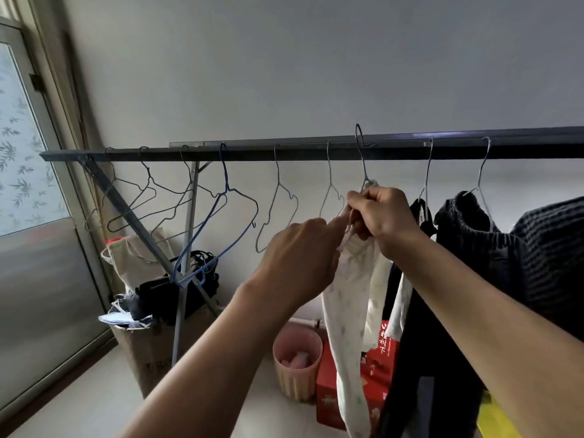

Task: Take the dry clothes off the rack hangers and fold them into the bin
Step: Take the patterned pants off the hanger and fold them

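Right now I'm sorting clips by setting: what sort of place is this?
Probably a home laundry-drying corner or balcony: a drying rack hung with wire hangers, a frosted window, and boxes on the floor.

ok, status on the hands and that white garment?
Right hand grips white patterned garment at its wire hanger. Left hand pinches the garment's top edge. Still hooked on dark rack bar.
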The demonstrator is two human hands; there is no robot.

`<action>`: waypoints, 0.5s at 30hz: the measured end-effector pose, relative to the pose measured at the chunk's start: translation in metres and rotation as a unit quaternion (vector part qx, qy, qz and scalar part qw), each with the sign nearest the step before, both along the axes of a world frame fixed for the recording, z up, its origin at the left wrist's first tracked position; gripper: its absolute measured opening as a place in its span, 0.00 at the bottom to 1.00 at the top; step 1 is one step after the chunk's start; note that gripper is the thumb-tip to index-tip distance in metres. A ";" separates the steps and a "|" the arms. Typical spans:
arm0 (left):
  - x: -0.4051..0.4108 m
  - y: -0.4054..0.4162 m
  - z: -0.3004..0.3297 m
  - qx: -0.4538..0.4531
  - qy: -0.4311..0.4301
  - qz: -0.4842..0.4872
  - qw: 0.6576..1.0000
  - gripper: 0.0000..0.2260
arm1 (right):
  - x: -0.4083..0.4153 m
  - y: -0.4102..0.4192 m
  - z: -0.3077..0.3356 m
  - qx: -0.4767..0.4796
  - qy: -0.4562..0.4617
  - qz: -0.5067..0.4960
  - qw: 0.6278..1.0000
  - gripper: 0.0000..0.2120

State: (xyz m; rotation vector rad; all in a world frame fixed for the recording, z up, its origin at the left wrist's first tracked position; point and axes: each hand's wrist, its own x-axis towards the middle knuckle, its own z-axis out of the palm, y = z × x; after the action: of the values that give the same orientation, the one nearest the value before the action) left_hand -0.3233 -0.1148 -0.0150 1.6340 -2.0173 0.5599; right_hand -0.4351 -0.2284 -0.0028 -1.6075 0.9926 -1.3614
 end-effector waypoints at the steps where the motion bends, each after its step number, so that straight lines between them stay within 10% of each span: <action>1: 0.002 0.008 0.000 0.012 0.013 -0.009 1.000 0.07 | 0.000 0.001 0.000 0.010 -0.012 -0.005 1.000 0.14; 10: 0.018 0.041 -0.029 0.100 0.098 -0.079 0.987 0.08 | -0.003 0.027 0.015 0.191 -0.155 0.104 0.964 0.11; 15: 0.023 0.025 -0.049 0.045 0.293 -0.051 0.954 0.10 | -0.009 0.042 0.027 0.279 -0.140 0.205 0.928 0.14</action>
State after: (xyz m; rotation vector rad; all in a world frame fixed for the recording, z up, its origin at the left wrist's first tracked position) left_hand -0.3002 -0.0895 -0.0641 1.5038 -1.6787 -0.0630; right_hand -0.4439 -0.1861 0.0238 -1.0718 0.7286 -0.8806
